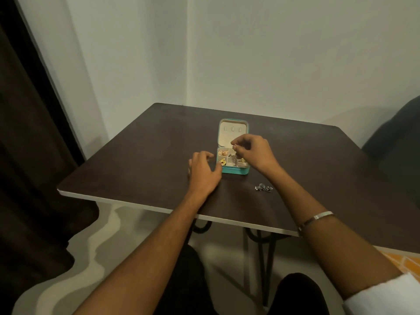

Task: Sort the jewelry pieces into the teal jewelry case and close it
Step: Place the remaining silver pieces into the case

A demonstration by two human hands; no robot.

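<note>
Silver jewelry pieces point(263, 187) lie near open teal case point(235, 171).

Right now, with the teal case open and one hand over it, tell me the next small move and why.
Probably lower the right hand and release the small silvery piece it pinches into a compartment of the open teal jewelry case. It hangs just above the tray, the left hand rests at the case's left side, and silver jewelry pieces wait on the dark brown table.
</note>
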